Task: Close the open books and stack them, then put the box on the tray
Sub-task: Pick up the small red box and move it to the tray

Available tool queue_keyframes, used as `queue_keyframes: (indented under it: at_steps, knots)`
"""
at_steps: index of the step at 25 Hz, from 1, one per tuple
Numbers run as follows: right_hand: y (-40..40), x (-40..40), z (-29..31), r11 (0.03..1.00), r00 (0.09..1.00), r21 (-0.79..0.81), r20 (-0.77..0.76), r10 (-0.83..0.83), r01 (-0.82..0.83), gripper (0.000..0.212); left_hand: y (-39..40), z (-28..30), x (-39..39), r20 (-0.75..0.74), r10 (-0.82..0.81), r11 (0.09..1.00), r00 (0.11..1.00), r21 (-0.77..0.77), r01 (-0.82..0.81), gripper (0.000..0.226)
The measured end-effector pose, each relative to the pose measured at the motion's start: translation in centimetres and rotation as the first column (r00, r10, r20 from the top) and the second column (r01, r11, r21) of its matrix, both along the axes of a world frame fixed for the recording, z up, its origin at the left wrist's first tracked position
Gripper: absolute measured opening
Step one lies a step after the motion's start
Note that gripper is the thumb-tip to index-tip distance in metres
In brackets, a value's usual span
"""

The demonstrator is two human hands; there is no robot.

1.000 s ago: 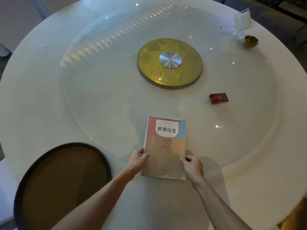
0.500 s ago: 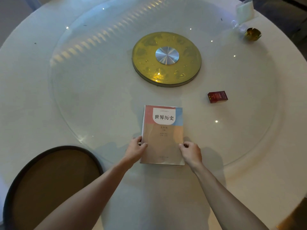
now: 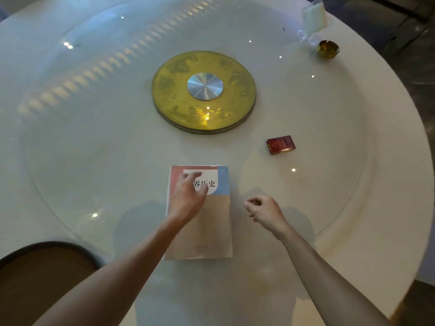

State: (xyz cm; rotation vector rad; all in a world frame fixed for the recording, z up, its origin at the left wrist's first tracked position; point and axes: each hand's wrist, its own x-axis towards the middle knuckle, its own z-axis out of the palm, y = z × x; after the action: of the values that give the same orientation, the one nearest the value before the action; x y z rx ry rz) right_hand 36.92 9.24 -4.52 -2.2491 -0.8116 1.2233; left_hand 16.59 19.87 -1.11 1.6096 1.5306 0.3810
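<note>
A closed book [image 3: 211,229] with a pink, blue and tan cover lies flat on the glass turntable, on top of a second book whose page edges show at its left side. My left hand [image 3: 188,196] hovers over the upper part of the cover, fingers spread, holding nothing. My right hand [image 3: 263,211] is off the book to its right, fingers loosely curled, empty. A small red box [image 3: 280,145] lies on the glass to the upper right of the book. The dark round tray [image 3: 47,274] sits at the lower left, partly cut off.
A gold disc with a silver hub [image 3: 203,91] marks the centre of the glass turntable [image 3: 94,137] on the round white table [image 3: 388,184]. A small gold bowl [image 3: 327,49] and a clear packet [image 3: 313,14] stand at the far right edge.
Both hands have let go of the book's lower edges. My left hand moved up over the cover and my right hand drew away to the right.
</note>
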Motion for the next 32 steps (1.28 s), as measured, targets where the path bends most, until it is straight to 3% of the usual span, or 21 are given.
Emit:
queue_keyframes:
  at_steps: [7, 14, 17, 19, 22, 26, 28, 32]
  knots:
    - [5.3, 10.8, 1.3, 0.973, 0.958, 0.143, 0.198, -0.208, 0.182, 0.032, 4.2, -0.5, 11.5, 0.318, 0.131, 0.906, 0.939, -0.423, 0.017, 0.04]
    - [10.3, 17.7, -0.5, 0.98, 0.938, 0.145, 0.298, -0.176, 0.137, 0.038, 6.1, -2.6, 21.5, 0.36, 0.207, 0.828, 0.91, -0.559, 0.032, 0.047]
    - [10.8, 19.0, -1.2, 0.992, 0.96, 0.081, 0.255, -0.118, 0.1, 0.053, 5.9, -3.4, 23.7, 0.343, 0.205, 0.807, 0.917, -0.589, 0.04, 0.055]
    - [10.6, 19.1, -1.4, 0.998, 0.974, 0.052, 0.22, -0.058, 0.048, 0.052, 5.8, -3.8, 24.6, 0.341, 0.2, 0.806, 0.919, -0.59, 0.044, 0.054]
    - [10.0, 18.7, -1.5, 0.995, 0.985, 0.101, 0.168, -0.033, 0.016, 0.047, 5.6, -3.9, 25.0, 0.343, 0.153, 0.822, 0.927, -0.565, 0.073, 0.029]
    - [9.0, 17.3, -1.7, 0.954, 0.97, 0.199, 0.054, -0.237, 0.222, 0.018, 5.4, -3.9, 23.2, 0.342, 0.194, 0.854, 0.92, -0.521, 0.013, 0.031]
    - [8.4, 15.8, -1.1, 0.929, 0.949, 0.195, -0.042, -0.311, 0.313, 0.014, 5.0, -3.7, 21.4, 0.37, 0.231, 0.863, 0.9, -0.506, -0.013, 0.027]
    - [7.3, 11.2, 0.9, 0.921, 0.946, 0.231, -0.158, -0.284, 0.315, 0.018, 4.4, -2.3, 16.6, 0.409, 0.32, 0.878, 0.855, -0.467, -0.106, 0.022]
